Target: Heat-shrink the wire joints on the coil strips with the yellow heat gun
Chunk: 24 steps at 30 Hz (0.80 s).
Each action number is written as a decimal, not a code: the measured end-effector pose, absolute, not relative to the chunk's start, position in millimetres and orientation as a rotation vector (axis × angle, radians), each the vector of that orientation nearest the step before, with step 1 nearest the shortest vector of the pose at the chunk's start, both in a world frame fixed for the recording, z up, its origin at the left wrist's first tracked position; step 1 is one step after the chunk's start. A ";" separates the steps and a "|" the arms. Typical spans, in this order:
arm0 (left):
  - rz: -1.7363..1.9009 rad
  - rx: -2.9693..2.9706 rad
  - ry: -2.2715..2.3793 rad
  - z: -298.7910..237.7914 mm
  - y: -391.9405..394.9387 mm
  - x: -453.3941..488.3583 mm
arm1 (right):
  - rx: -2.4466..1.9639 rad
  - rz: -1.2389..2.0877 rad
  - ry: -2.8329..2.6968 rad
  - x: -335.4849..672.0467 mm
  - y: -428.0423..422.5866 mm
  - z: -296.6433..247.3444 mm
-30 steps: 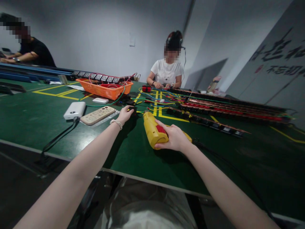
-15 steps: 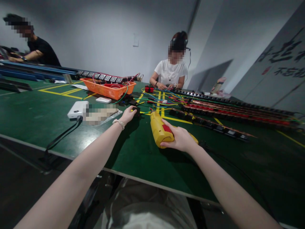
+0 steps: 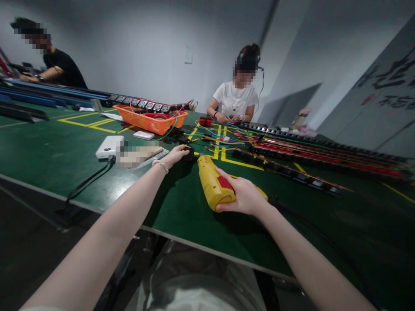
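My right hand (image 3: 244,196) is wrapped round a yellow electric screwdriver with a red switch (image 3: 214,183), which points away from me over the green table (image 3: 48,160). My left hand (image 3: 177,154), a bead bracelet on its wrist, reaches forward and pinches a small black part (image 3: 188,152) on the table, just left of the tool's tip. Coloured wires (image 3: 217,140) lie right behind both.
A white power bank (image 3: 109,147) with a black cable and a blurred flat item lie to the left. An orange basket (image 3: 149,120) stands farther back. Long strips of sockets (image 3: 324,155) run along the right. A person in white sits opposite; another in black sits at far left.
The view has shifted slightly, so everything sits a little more to the right. The yellow tool's tip has come closer to the black part under my left hand.
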<state>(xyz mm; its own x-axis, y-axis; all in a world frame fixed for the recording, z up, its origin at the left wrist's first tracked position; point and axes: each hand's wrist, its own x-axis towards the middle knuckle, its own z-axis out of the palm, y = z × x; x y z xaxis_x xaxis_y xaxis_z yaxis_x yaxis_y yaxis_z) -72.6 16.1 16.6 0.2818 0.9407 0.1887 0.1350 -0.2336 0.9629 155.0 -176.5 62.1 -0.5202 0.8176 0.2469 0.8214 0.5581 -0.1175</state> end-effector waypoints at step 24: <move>1.147 1.683 1.139 11.9 21.3 -72.3 | -1.656 -0.108 -2.433 171.3 -163.6 62.7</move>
<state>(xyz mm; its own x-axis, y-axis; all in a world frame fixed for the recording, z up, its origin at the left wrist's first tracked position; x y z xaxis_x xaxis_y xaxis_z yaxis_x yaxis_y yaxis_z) -72.3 21.3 11.9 0.1884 0.9506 0.2467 0.2401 -0.2882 0.9270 171.3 -163.6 62.7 -0.3542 0.9130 0.2025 0.9274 0.3709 -0.0498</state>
